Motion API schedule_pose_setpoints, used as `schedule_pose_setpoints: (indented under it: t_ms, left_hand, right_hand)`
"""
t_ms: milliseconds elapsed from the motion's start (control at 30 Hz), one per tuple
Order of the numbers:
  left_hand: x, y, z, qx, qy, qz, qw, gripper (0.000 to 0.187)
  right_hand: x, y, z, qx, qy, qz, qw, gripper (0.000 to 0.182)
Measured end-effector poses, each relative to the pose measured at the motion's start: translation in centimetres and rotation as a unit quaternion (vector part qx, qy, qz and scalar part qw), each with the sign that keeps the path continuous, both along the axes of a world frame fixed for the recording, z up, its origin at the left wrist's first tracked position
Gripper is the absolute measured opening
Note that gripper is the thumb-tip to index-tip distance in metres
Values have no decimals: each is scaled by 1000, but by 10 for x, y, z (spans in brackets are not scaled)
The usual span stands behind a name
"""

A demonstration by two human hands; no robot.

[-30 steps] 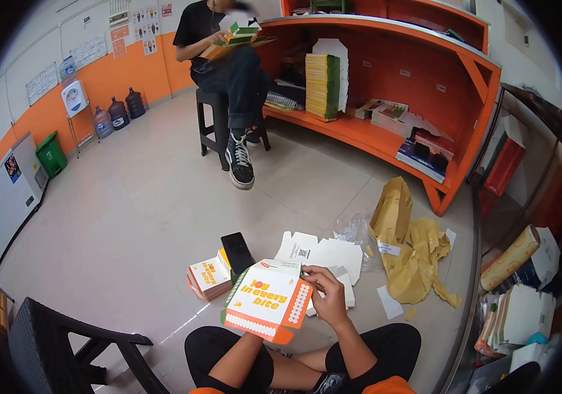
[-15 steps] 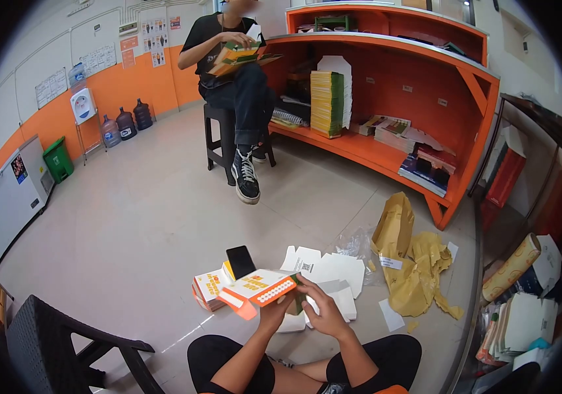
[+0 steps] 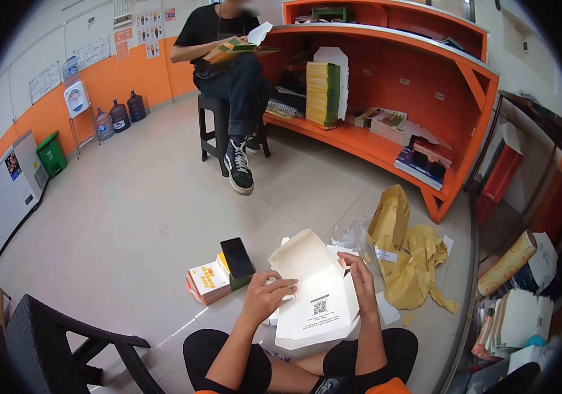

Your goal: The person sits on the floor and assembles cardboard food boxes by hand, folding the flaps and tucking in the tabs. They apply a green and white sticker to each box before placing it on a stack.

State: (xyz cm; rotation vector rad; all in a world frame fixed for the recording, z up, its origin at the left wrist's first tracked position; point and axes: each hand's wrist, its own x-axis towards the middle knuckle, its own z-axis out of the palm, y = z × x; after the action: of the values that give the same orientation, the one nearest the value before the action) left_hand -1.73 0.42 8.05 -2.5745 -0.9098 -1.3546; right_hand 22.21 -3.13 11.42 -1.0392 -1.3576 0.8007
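A carton box (image 3: 320,289) lies spread open over my lap, its white inner side facing up with a printed QR code. On its left edge my left hand (image 3: 266,297) has closed, fingertips over the white inside. My right hand (image 3: 359,276) grips the opposite side near a raised flap. Left of the box, a stack of flat printed cartons (image 3: 207,284) rests on the floor. A black phone (image 3: 237,258) leans at an angle against that stack. White carton pieces on the floor are mostly hidden behind the box.
Crumpled brown paper (image 3: 419,262) and clear plastic (image 3: 350,236) lie to the right. A seated person (image 3: 218,39) handles a similar carton on a black stool (image 3: 212,134). An orange shelf (image 3: 386,85) stands ahead. At lower left is a dark chair (image 3: 51,341); a rack (image 3: 517,322) stands right.
The carton turned from its printed orange-and-white outside to its white inside and opened out. My left hand moved to its left edge, my right hand to its right side.
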Motion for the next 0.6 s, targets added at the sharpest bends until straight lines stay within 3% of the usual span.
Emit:
schedule_pose_setpoints:
  t_ms: [100,233,300,433,533,600]
  left_hand:
    - [-2,-3,8,16,-10,37,999,15]
    - [-7,2,3,-7,-2,42,999,14]
    - [-10,4,3,-74,3,17,997,19]
    - [-13,10,3,-310,-86,-72,944,35]
    - [0,0,-7,-349,-76,-25,934,53]
    - [15,-11,-15,-380,67,18,923,65]
  right_hand:
    - [-1,-3,3,-30,100,22,994,24]
    - [1,-1,-5,-36,52,10,998,17]
    - [-6,-8,9,-67,27,-2,997,16]
    - [-10,1,-12,-23,-147,-115,982,12]
    - [-35,4,-31,4,-225,-178,958,14]
    - [-54,4,-42,25,-254,-197,947,9]
